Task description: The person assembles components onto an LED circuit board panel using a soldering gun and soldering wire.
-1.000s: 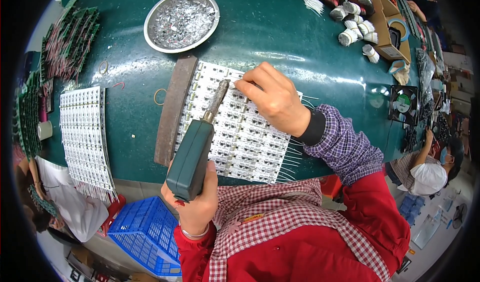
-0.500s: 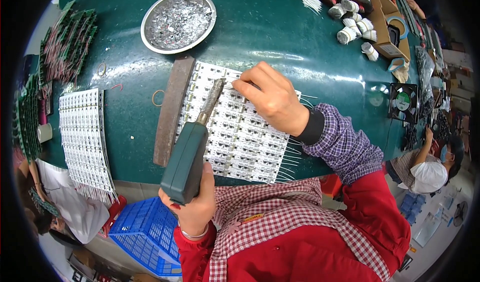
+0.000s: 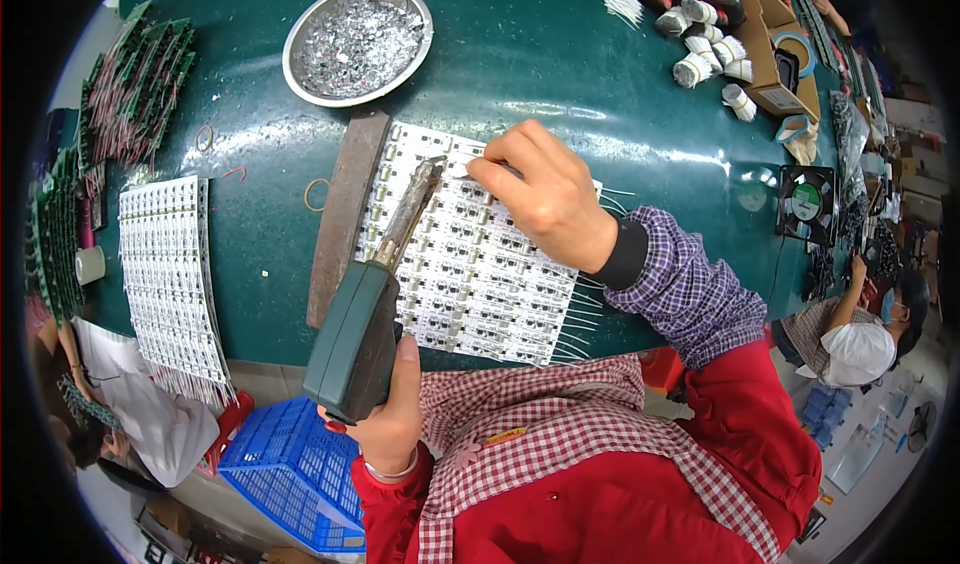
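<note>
My left hand [image 3: 388, 412] grips a green soldering gun [image 3: 360, 329] by its body; its metal tip reaches up over the top edge of a white panel of small circuit boards [image 3: 470, 264] lying on the green table [image 3: 560, 84]. My right hand [image 3: 540, 199] rests on the panel's upper part, fingers pinched around a thin piece of solder wire [image 3: 462, 175] just right of the gun's tip. Thin wires stick out of the panel's right edge.
A brown wooden strip [image 3: 342, 209] lies left of the panel. A metal dish of solder scraps [image 3: 357, 42] sits at the back. Another white panel [image 3: 170, 269] and racked green boards [image 3: 130, 89] are at left. Wire bundles [image 3: 705, 44], a small fan [image 3: 805, 202], a blue crate [image 3: 285, 469], another person [image 3: 860, 329].
The soldering gun's tip and my right hand have stayed at the panel's top edge, shifting only slightly.
</note>
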Demonstrator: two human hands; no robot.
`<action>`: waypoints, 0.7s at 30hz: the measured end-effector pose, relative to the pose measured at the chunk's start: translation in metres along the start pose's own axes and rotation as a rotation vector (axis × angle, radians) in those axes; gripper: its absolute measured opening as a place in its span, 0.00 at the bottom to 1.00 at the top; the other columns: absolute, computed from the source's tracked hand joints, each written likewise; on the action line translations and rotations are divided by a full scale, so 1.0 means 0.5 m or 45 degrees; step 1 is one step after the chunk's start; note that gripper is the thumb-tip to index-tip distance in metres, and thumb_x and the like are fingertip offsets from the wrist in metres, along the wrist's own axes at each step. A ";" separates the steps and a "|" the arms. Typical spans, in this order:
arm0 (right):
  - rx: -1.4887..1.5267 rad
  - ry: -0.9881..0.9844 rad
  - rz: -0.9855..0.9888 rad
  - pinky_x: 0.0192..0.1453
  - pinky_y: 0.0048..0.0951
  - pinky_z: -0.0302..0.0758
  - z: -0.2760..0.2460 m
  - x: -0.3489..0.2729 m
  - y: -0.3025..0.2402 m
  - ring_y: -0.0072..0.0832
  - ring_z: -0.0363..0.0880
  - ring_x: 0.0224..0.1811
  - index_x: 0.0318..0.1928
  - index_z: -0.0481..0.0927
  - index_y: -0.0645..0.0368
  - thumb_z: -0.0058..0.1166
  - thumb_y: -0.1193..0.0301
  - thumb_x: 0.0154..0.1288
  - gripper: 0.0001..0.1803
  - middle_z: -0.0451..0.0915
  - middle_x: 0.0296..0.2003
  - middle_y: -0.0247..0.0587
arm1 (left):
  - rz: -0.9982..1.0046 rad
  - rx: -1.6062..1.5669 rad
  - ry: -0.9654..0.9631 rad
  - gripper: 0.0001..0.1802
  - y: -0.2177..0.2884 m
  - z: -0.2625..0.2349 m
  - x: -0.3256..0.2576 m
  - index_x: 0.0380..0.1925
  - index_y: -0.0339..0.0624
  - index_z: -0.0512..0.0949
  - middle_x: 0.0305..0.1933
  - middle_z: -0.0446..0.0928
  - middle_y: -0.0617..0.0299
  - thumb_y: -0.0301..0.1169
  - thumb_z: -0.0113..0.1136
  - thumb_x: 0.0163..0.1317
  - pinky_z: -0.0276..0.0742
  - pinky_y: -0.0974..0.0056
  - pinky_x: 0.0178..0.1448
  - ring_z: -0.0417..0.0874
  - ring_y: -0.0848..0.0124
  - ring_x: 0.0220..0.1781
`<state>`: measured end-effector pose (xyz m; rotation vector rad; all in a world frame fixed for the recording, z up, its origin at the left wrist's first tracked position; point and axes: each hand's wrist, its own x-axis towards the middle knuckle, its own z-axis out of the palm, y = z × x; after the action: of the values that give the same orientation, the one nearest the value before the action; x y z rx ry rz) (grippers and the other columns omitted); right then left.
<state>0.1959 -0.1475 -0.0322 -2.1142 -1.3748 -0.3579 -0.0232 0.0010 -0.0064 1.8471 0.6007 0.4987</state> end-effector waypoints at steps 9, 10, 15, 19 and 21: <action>-0.083 0.003 -0.081 0.41 0.31 0.72 0.002 -0.012 -0.004 0.31 0.75 0.39 0.39 0.80 0.63 0.57 0.76 0.48 0.13 0.75 0.33 0.37 | -0.027 0.064 0.002 0.19 -0.014 -0.007 -0.009 0.51 0.27 0.78 0.35 0.81 0.54 0.15 0.64 0.58 0.70 0.72 0.26 0.77 0.77 0.24; -0.085 -0.017 -0.072 0.41 0.31 0.72 0.001 -0.014 -0.004 0.31 0.75 0.39 0.39 0.80 0.63 0.57 0.76 0.49 0.13 0.75 0.33 0.36 | -0.033 0.066 0.004 0.18 -0.014 -0.006 -0.010 0.51 0.28 0.78 0.35 0.82 0.55 0.15 0.64 0.58 0.70 0.72 0.26 0.77 0.77 0.24; -0.042 -0.029 -0.060 0.38 0.31 0.72 -0.004 -0.010 -0.004 0.32 0.76 0.36 0.40 0.81 0.64 0.59 0.77 0.49 0.14 0.76 0.32 0.37 | -0.046 0.093 0.010 0.17 -0.005 -0.002 -0.007 0.49 0.28 0.79 0.36 0.82 0.55 0.16 0.66 0.58 0.71 0.72 0.27 0.78 0.77 0.25; -0.043 -0.041 -0.053 0.42 0.31 0.73 -0.002 -0.013 -0.005 0.33 0.75 0.39 0.39 0.79 0.64 0.56 0.77 0.49 0.13 0.74 0.33 0.38 | -0.169 0.048 0.026 0.13 0.019 0.007 0.006 0.39 0.29 0.83 0.35 0.85 0.54 0.24 0.73 0.54 0.77 0.67 0.34 0.86 0.69 0.32; -0.038 -0.044 -0.052 0.42 0.31 0.74 -0.002 -0.012 -0.005 0.33 0.75 0.39 0.39 0.79 0.64 0.56 0.77 0.48 0.13 0.74 0.33 0.38 | -0.175 0.024 0.031 0.13 0.016 0.011 0.007 0.38 0.30 0.83 0.33 0.85 0.54 0.24 0.72 0.54 0.77 0.67 0.33 0.86 0.69 0.30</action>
<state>0.1911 -0.1519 -0.0335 -2.1282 -1.4424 -0.3623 -0.0158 -0.0034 -0.0007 1.8054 0.7455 0.4255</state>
